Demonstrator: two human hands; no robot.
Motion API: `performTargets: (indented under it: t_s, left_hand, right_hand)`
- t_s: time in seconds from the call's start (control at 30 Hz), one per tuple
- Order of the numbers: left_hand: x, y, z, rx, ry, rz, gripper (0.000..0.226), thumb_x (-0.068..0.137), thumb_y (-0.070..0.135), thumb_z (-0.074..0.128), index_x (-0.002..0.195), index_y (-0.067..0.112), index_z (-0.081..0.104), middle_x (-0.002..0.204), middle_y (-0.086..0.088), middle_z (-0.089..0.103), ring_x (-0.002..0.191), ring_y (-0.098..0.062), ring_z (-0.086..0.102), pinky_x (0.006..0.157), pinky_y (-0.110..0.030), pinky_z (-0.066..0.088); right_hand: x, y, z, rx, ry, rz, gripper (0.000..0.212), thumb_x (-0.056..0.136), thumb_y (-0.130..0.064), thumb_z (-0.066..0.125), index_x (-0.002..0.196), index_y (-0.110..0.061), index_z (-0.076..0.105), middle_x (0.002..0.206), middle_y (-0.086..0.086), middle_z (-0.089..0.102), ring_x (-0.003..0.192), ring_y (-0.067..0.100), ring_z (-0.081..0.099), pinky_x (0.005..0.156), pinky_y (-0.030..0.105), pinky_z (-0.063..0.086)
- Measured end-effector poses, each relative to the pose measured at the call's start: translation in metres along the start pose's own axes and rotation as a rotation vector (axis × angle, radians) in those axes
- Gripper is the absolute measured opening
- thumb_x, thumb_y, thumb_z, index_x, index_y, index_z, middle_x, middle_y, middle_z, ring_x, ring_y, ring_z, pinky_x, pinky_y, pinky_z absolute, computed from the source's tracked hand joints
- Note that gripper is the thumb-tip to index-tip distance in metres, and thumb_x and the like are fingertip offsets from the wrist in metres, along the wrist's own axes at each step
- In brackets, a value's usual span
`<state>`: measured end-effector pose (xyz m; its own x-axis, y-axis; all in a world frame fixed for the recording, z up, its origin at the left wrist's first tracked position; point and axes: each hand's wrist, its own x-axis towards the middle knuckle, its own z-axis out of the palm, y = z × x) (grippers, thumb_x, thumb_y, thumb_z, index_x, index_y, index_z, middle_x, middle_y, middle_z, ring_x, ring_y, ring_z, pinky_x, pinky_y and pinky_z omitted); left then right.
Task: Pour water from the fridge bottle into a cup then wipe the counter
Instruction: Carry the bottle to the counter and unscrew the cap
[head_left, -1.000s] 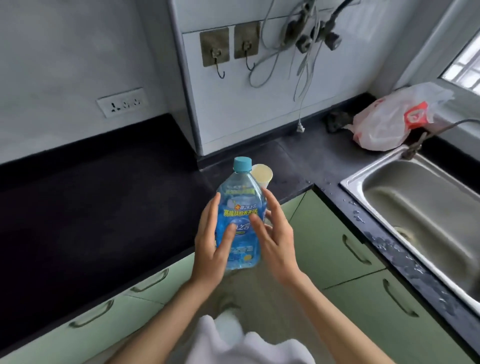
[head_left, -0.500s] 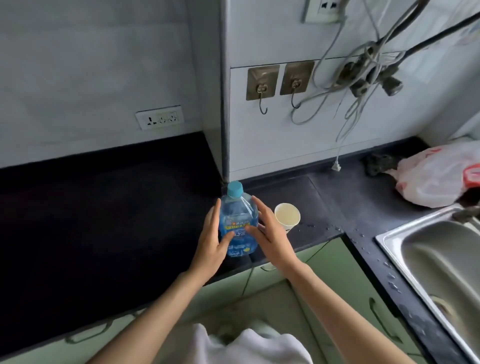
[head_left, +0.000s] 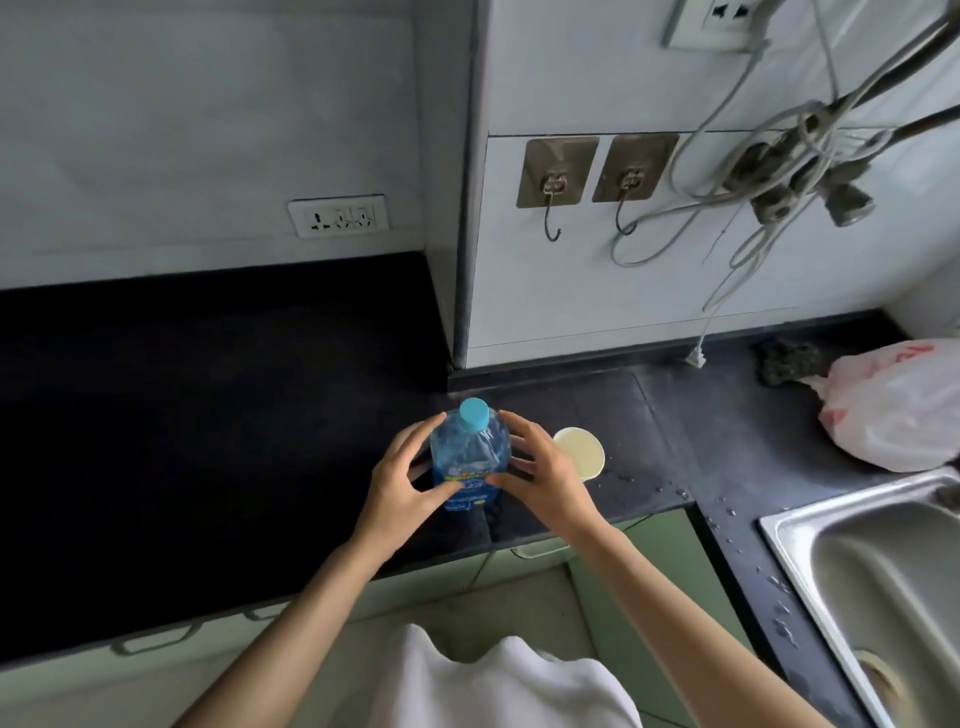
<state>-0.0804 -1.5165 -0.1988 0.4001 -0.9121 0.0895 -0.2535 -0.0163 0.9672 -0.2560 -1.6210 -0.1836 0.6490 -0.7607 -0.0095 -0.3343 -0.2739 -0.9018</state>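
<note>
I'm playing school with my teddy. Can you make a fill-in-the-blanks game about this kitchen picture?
1. The bottle has a cap coloured ____.
2. The paper cup stands on the bottle's ____ side.
3. The left hand and right hand are on the ____.
4. On the right, sunk into the counter, is a metal ____.

Missing words: blue; right; bottle; sink

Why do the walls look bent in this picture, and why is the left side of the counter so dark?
Head view: the wide-angle lens bows straight lines, so the wall corner and sink edge curve. The counter on the left is nearly black with no visible detail; light reaches the right part, where droplets glint. The bottle between left hand and right hand, and the cup, look sharp.
</note>
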Motion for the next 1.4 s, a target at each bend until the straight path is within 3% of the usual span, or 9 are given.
performTargets:
  t_s: [0.23, 0.4, 0.53, 0.67, 0.9, 1.03, 1.13, 1.4]
  left_hand:
    - [0.005, 0.011, -0.010, 0.030, -0.080, -0.096, 0.077, 0.071, 0.009, 0.082, 0.130, 0.045, 0.048, 0.134, 0.018, 0.049, 0.123, -0.002, 0.050, 0.101, -0.033, 0.047]
    - [0.008, 0.017, -0.008, 0.058, -0.121, -0.065, 0.076, 0.072, 0.018, 0.082, 0.134, 0.040, 0.043, 0.138, 0.017, 0.044, 0.128, -0.004, 0.045, 0.101, -0.032, 0.047]
    - [0.010, 0.017, -0.006, 0.042, -0.125, -0.099, 0.074, 0.074, 0.021, 0.080, 0.135, 0.039, 0.043, 0.139, 0.016, 0.044, 0.127, -0.005, 0.046, 0.102, -0.035, 0.047]
    - [0.010, 0.020, -0.005, 0.035, -0.121, -0.142, 0.073, 0.077, 0.018, 0.078, 0.137, 0.039, 0.042, 0.138, 0.019, 0.042, 0.125, -0.001, 0.046, 0.101, -0.030, 0.047]
    - [0.008, 0.019, -0.004, 0.069, -0.130, -0.127, 0.071, 0.080, 0.020, 0.075, 0.139, 0.037, 0.040, 0.139, 0.019, 0.041, 0.127, 0.001, 0.043, 0.099, -0.025, 0.047]
    - [0.008, 0.019, -0.003, 0.095, -0.115, -0.121, 0.070, 0.079, 0.023, 0.075, 0.135, 0.045, 0.039, 0.139, 0.020, 0.041, 0.128, 0.002, 0.041, 0.100, -0.028, 0.047]
    - [0.008, 0.018, -0.003, 0.128, -0.105, -0.115, 0.071, 0.078, 0.026, 0.076, 0.136, 0.046, 0.039, 0.138, 0.022, 0.041, 0.127, 0.004, 0.041, 0.102, -0.033, 0.046]
    - [0.009, 0.020, -0.003, 0.166, -0.091, -0.105, 0.071, 0.078, 0.025, 0.076, 0.133, 0.048, 0.038, 0.136, 0.025, 0.042, 0.123, 0.009, 0.042, 0.100, -0.030, 0.047]
  right_hand:
    - [-0.006, 0.000, -0.013, -0.146, -0.067, -0.103, 0.078, 0.078, -0.016, 0.078, 0.144, -0.019, 0.036, 0.139, -0.010, 0.041, 0.127, 0.009, 0.046, 0.101, 0.030, 0.048]
    - [-0.004, -0.026, -0.021, -0.191, 0.074, -0.186, 0.064, 0.083, -0.033, 0.072, 0.139, -0.018, 0.045, 0.136, -0.009, 0.046, 0.123, 0.007, 0.049, 0.100, 0.026, 0.047]
    - [0.010, -0.059, -0.016, -0.342, 0.158, -0.273, 0.051, 0.084, -0.050, 0.060, 0.126, -0.022, 0.058, 0.116, -0.007, 0.056, 0.101, 0.011, 0.059, 0.079, 0.027, 0.055]
    - [0.027, -0.079, -0.008, -0.558, 0.145, -0.211, 0.051, 0.081, -0.062, 0.058, 0.113, -0.023, 0.065, 0.096, -0.008, 0.055, 0.078, 0.012, 0.056, 0.058, 0.024, 0.045]
    - [0.038, -0.094, -0.009, -0.765, 0.111, -0.142, 0.048, 0.079, -0.065, 0.059, 0.093, -0.019, 0.059, 0.078, -0.011, 0.058, 0.065, 0.015, 0.055, 0.055, 0.027, 0.040]
    - [0.045, -0.087, -0.014, -0.748, 0.039, -0.331, 0.044, 0.086, -0.054, 0.058, 0.087, -0.010, 0.055, 0.073, 0.000, 0.063, 0.054, 0.022, 0.054, 0.050, 0.027, 0.031]
    - [0.047, -0.083, -0.017, -0.771, 0.059, -0.490, 0.046, 0.086, -0.056, 0.044, 0.081, -0.011, 0.053, 0.064, -0.003, 0.060, 0.043, 0.019, 0.050, 0.042, 0.023, 0.022]
    - [0.059, -0.086, -0.034, -0.857, -0.163, -0.676, 0.036, 0.093, -0.048, 0.045, 0.090, -0.013, 0.052, 0.077, -0.004, 0.060, 0.051, 0.012, 0.042, 0.041, 0.017, 0.015]
